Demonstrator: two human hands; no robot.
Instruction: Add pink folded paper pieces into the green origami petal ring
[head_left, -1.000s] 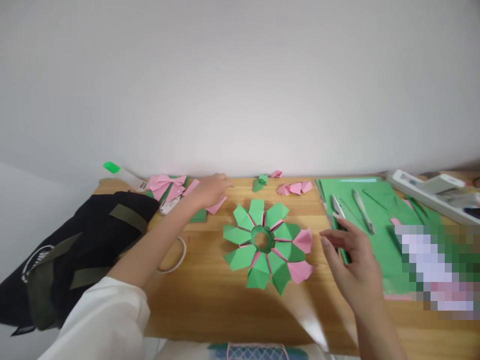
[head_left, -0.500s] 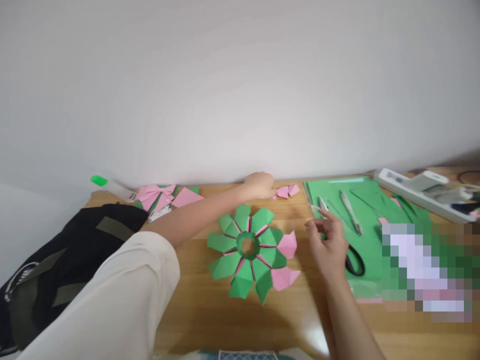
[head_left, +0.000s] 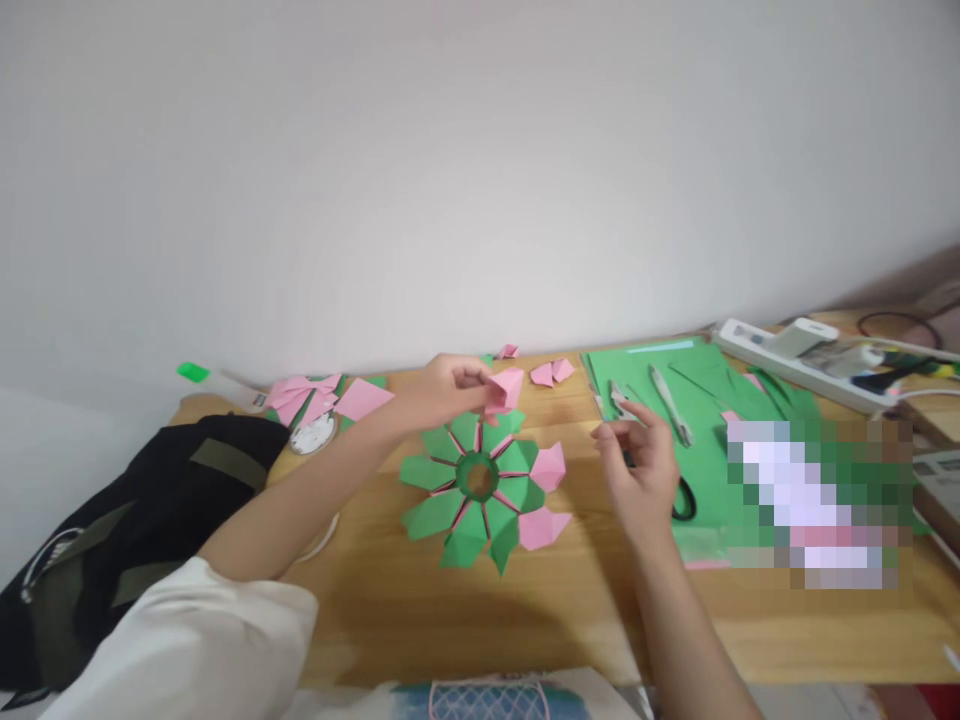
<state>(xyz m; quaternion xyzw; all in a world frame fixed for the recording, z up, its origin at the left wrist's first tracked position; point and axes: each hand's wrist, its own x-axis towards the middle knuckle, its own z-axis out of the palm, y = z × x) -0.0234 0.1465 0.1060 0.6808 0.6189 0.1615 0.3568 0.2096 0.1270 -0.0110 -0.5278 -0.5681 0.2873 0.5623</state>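
Observation:
A green folded paper wheel with a round hole lies on the wooden desk; two pink folded petals sit in its right side. My left hand is above the wheel's far edge, its fingers pinched on another pink folded paper piece. My right hand hovers right of the wheel with fingers loosely apart and nothing in them. More pink pieces lie near the wall.
Green paper sheets with scissors and a pen-like tool lie on the right. A white power strip is at the far right. A black bag sits at the left, beside pink and green folded scraps.
My left hand went from the pink pile at the left to the pieces by the wall, picked one up and brought it back over the wheel. My right hand stayed raised.

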